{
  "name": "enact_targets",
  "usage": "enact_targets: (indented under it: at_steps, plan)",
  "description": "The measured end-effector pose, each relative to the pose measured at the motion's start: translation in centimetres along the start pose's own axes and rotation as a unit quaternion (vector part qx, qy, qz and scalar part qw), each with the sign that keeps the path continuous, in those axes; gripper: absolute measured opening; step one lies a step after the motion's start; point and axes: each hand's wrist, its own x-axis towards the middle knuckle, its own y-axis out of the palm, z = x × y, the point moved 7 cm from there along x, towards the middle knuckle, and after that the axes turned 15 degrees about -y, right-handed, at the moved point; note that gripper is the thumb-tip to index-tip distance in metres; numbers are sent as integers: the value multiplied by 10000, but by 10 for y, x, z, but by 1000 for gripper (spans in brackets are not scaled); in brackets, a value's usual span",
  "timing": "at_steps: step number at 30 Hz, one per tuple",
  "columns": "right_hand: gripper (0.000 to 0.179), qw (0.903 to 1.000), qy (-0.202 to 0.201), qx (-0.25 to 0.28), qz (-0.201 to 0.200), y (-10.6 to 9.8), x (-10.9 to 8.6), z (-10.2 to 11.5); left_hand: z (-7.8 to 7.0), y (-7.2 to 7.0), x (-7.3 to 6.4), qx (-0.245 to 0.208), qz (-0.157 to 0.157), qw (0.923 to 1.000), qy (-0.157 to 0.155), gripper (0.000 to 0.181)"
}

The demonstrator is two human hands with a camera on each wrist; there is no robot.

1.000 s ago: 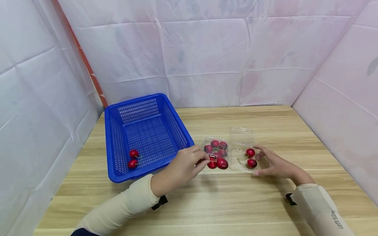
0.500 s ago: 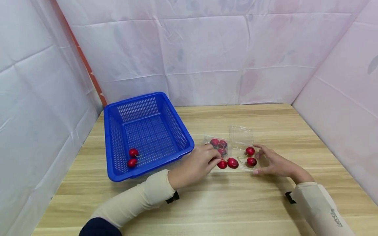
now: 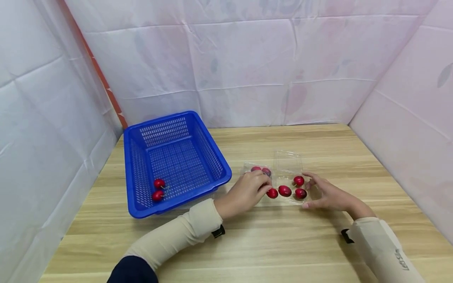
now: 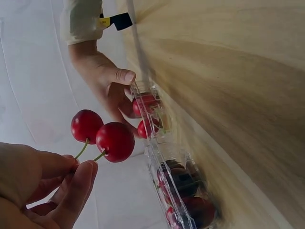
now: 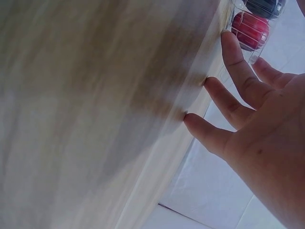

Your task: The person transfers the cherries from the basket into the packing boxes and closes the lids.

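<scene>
My left hand [image 3: 247, 193] pinches the green stems of a pair of red cherries [image 4: 115, 141] between thumb and fingertips. In the head view this pair hangs over the left part of an open clear plastic box [image 3: 288, 162]. Inside that box, two more cherries [image 3: 300, 187] lie toward the right side. My right hand [image 3: 330, 198] holds the box's right side, thumb at the near corner and index finger at the far one. The right wrist view shows its other fingertips [image 5: 190, 119] down at the tabletop. A second clear box [image 4: 183, 191] with several cherries is partly hidden behind my left hand.
A blue plastic basket [image 3: 223, 175] stands at the left of the wooden table [image 3: 269, 251], with two cherries [image 3: 158, 190] near its front left corner. White cloth walls [image 3: 244, 59] rise behind the table and on both sides.
My left hand has moved right with the pinched cherries, from in front of the second box to over the open one. My right hand has stayed in place.
</scene>
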Motion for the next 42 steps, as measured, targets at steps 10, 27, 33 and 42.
enact_targets:
  at_steps: [10, 27, 33, 42]
  plan:
    - [100, 10000, -8, 79, -29, 0, 0, 2, -9, 16, 28, -31, 171, 9998, -114, 14]
    - [100, 9999, -86, 74, -61, 0, 0, 4, 0, 52, 54, 262, 902, 9955, -154, 21]
    - [99, 10000, -50, 63, -51, -1, 0, 4, 0, 56, 57, 339, 941, 9942, -388, 29]
    - [98, 9998, -101, 153, -36, -2, -1, 8, 3, 60, 58, 853, 645, 9927, -558, 33]
